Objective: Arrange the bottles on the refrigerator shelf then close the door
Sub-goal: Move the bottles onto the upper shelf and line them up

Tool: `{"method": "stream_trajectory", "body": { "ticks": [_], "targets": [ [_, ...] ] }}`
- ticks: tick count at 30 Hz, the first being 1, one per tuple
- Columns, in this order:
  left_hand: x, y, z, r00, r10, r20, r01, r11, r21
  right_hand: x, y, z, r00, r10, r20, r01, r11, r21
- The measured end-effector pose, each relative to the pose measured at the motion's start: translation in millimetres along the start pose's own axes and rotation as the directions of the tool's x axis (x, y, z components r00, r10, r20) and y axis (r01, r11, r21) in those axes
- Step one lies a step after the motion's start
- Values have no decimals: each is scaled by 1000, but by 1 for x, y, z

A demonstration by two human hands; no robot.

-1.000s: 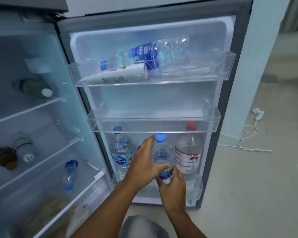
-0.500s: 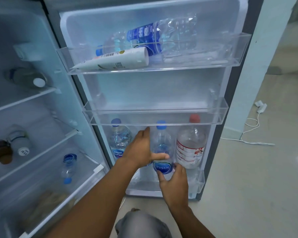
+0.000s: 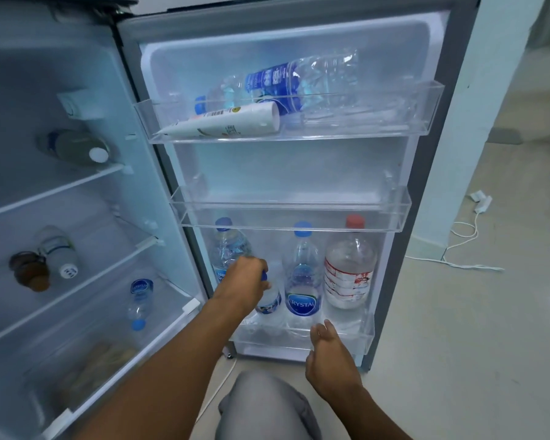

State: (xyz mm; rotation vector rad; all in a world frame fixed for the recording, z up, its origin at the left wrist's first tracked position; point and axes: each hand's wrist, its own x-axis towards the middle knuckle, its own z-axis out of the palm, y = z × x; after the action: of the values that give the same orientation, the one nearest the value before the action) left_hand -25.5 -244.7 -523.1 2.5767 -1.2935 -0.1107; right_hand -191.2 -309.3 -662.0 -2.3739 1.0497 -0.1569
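Left hand (image 3: 242, 279) clenched on small blue-capped clear plastic bottle (image 3: 269, 301) in bottom clear door shelf (image 3: 367, 335), tall Crystal-labelled bottle (image 3: 303, 281) at its 3 o'clock, right hand (image 3: 329, 354) released at shelf's front edge.

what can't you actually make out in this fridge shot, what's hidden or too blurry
- Small bottle in the bottom door bin, head view: the left hand covers its cap and neck.
- Left bottle: its label is largely hidden by the same hand.
- Items in the bottom drawer: blurred behind frosted plastic, unidentifiable.
- Brown object on the middle shelf: too blurred to name.
- Right hand: open, holding nothing.
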Motion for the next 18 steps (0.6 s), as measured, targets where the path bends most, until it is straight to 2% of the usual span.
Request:
{"method": "stream_trajectory", "body": {
  "ticks": [5, 8, 13, 16, 18],
  "targets": [
    [-24, -9, -19, 984, 68, -167, -66, 998, 18, 4, -13, -17, 998, 18, 60, -19, 1000, 18],
    [-34, -11, -44, 962, 83, -260, -84, 996, 8, 1, -32, -27, 998, -38, 53, 35, 998, 58],
    [-48, -12, -97, 916, 75, -395, -95, 995, -32, -1, -87, -34, 991, -116, -70, 134, 912, 387],
    [-56, -19, -129, 895, 43, -445, -79, 995, -62, 1, -128, -38, 971, -231, -66, 231, 819, 525],
    [-66, -25, -151, 886, 6, -463, -54, 994, -91, 4, -150, -35, 961, -273, -49, 242, 739, 628]
  ]
}}
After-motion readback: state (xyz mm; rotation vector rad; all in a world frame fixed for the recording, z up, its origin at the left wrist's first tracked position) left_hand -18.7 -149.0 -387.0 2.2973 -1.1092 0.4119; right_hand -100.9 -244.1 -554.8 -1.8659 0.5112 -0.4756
